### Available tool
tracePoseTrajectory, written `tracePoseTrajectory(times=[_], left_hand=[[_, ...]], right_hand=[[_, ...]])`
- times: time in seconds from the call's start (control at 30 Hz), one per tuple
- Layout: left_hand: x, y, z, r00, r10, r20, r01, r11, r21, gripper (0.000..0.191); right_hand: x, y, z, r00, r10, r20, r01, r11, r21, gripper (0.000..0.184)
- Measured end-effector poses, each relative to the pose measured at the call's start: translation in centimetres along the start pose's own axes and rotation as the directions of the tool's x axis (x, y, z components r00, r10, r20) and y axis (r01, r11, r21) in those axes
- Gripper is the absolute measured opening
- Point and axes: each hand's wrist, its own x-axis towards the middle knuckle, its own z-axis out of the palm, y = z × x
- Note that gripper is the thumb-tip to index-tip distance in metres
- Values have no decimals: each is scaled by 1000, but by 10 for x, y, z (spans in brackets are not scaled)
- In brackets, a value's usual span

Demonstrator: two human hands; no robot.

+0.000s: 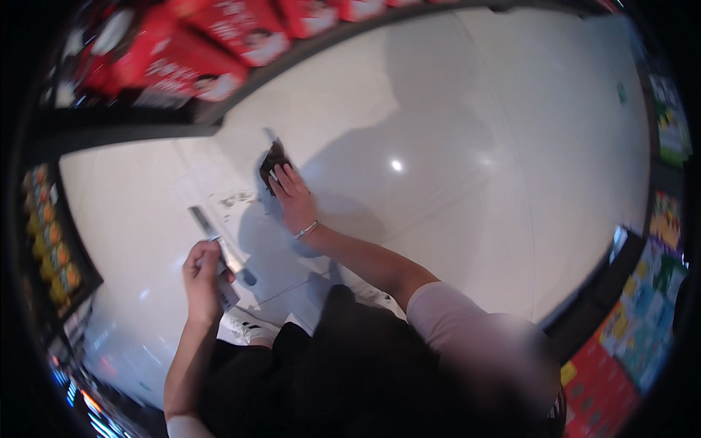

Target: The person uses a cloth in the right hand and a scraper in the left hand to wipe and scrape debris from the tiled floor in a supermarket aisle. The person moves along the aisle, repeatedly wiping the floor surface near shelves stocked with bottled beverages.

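Observation:
My left hand [202, 274] is closed around a slim flat tool with a grey blade-like end [201, 220], held above the floor. Below my fingers its pale lower part [229, 295] sticks out and bears dark marks; the exact kind of tool is blurred. Farther out, my right hand [296, 197], with a bracelet at the wrist, presses its fingers down on a dark brown crumpled piece [276, 153], cloth or wrapper, on the floor. Between the two hands lies a patch of brownish smears or residue [238, 200] on the pale tiles.
Glossy floor tiles [438, 191] spread around me. Red packages [181, 68] fill a low dark-edged shelf [235, 104] at the upper left. A rack of yellow-orange packs [52, 241] stands left, colourful packages [630, 317] right. My white shoe [249, 327] is below my left hand.

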Motion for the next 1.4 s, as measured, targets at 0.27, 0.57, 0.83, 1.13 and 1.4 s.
tracePoseTrajectory(times=[0.27,0.57,0.83,1.13,1.4], left_hand=[[2,-28,-98,998,-26,-60,13,980,-197,22],[48,-111,-159,993,-116,-8,104,920,-377,16],[70,-109,-169,983,-101,153,168,835,-524,18],[75,-123,-196,979,-134,154,197,817,-543,18],[74,-130,-197,969,-164,183,241,779,-579,18]], right_hand=[[65,-12,35,922,217,320,-386,451,805,37],[174,42,24,989,2,150,78,847,-526,57],[138,-17,80,931,-158,329,298,849,-436,46],[197,-1,62,971,-25,238,129,893,-432,47],[179,7,86,919,41,393,194,820,-539,46]])
